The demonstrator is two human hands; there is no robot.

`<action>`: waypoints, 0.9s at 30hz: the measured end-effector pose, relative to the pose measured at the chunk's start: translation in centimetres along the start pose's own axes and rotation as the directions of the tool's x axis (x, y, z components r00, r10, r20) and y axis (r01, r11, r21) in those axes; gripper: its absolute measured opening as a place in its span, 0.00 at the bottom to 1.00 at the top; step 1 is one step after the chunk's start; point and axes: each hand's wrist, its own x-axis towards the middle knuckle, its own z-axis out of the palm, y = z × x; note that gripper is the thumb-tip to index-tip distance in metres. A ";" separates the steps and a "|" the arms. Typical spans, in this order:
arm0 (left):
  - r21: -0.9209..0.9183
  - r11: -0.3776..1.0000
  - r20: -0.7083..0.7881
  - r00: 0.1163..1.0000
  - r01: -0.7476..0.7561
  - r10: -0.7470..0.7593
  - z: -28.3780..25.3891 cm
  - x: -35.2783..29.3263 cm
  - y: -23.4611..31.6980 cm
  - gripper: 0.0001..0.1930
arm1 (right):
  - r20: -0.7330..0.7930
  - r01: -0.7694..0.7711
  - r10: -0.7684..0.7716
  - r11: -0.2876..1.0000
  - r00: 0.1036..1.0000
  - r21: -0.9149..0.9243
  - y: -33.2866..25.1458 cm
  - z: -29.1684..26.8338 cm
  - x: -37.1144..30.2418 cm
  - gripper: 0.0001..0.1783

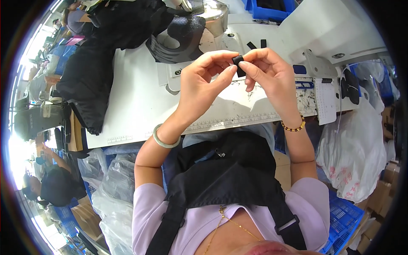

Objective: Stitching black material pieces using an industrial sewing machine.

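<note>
Over the white work table [140, 102], a short black strip [239, 63], seemingly fabric, is held up between both hands. My left hand [206, 80] pinches its left side between thumb and fingertips. On the other side my right hand [270, 70] grips it by thumb and forefinger, with the remaining fingers curled loosely. Beyond the hands, two similar black pieces, a left one [250, 45] and a right one [263, 43], lie on the table. Close to my right wrist are blue-handled thread snips [304, 85].
Black cloth [91, 76] heaps over the table's left side, beside a grey and black fabric piece [182, 40] near the metal machine part [214, 19]. A printed ruler strip [238, 120] follows the near edge. A blue bin [270, 10] stands behind; plastic bags [355, 148] hang right.
</note>
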 end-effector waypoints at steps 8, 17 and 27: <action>0.144 0.990 -0.141 0.990 0.000 0.020 -0.2 -0.3 -0.3 0.07 | -0.047 0.105 -0.104 0.994 0.993 0.032 1.3 1.4 0.5 0.07; 0.134 0.991 -0.215 0.975 -0.022 0.050 -0.8 -0.1 -0.5 0.06 | -0.096 0.131 -0.154 0.969 0.983 -0.211 1.4 2.7 1.5 0.05; -0.143 0.990 -0.332 0.942 0.011 -0.059 -0.5 -0.7 -0.7 0.07 | -0.066 0.180 -0.175 0.980 0.982 0.086 2.7 4.2 0.8 0.14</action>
